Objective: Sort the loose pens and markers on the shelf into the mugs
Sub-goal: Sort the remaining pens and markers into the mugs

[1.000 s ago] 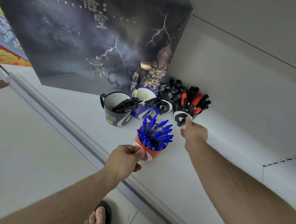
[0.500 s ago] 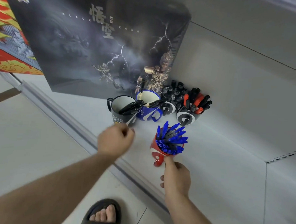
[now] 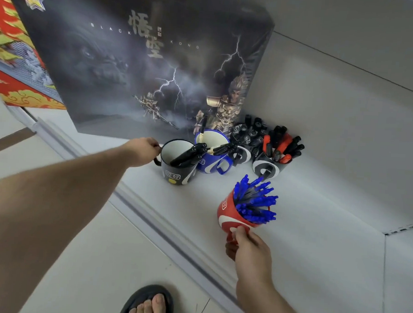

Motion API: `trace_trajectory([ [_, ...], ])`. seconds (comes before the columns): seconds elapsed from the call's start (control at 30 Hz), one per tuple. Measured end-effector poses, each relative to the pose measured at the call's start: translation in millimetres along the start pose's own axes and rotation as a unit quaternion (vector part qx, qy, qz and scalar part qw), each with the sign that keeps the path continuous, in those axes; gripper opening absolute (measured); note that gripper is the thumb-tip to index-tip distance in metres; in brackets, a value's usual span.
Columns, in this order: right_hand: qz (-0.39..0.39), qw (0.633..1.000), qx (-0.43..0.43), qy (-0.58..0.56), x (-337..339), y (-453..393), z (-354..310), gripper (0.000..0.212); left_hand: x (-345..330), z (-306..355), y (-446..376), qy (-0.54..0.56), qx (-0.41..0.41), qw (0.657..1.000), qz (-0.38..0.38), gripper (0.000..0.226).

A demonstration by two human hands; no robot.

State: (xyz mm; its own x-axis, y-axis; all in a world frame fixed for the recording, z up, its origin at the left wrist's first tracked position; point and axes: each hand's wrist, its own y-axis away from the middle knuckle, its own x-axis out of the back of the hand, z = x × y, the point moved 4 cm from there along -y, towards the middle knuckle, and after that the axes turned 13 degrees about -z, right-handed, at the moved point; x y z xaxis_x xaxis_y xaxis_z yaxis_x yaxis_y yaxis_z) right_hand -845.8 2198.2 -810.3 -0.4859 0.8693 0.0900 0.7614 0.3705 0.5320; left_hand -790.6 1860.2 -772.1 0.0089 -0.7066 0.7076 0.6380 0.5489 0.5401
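Both arms outstretched, fingers curled.

Bare shelf (image 3: pixel 316 234) right of red mug (image 3: pixel 231 214)

Dark poster box (image 3: pixel 143 64), perhaps red box (image 3: pixel 7 57), sandalled foot (image 3: pixel 148 305).

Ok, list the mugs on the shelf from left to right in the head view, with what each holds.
Black mug with black markers → blue mug with a few pens → red mug of blue pens → grey mug of black and red markers.
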Motion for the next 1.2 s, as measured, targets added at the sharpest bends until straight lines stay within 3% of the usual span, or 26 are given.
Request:
trace_trajectory([
  [0.07, -0.002, 0.999, 0.011, -0.039, 14.9, 4.0, -1.1, 0.029, -3.2, -4.0, 5.4, -0.007, -0.009, 1.0, -0.012, 0.023],
  [0.27, 0.004, 0.998, 0.049, -0.045, 67.7, 17.4, -22.1, 0.023, -40.9, -5.0, 29.6, 0.149, -0.051, 0.985, -0.071, 0.018],
  [0.37, 0.026, 0.997, 0.065, -0.024, 93.7, 10.5, -33.8, 0.022, -66.9, -1.6, 41.7, 0.302, -0.063, 0.95, -0.055, 0.021],
  [0.53, 0.056, 0.995, 0.079, -0.009, 119.5, -33.5, -53.5, 0.02, -105.5, 27.3, 71.7, 0.407, -0.08, 0.909, -0.029, 0.025],
  [0.87, 0.095, 0.994, 0.02, 0.05, 130.1, -116.5, -68.4, 0.017, -148.1, 86.1, 111.3, 0.387, -0.095, 0.916, -0.041, 0.029],
  [1.2, 0.086, 0.992, 0.014, 0.086, 122.5, -157.2, -65.7, 0.032, -162.0, 92.4, 111.3, 0.373, -0.09, 0.922, -0.053, 0.023],
])
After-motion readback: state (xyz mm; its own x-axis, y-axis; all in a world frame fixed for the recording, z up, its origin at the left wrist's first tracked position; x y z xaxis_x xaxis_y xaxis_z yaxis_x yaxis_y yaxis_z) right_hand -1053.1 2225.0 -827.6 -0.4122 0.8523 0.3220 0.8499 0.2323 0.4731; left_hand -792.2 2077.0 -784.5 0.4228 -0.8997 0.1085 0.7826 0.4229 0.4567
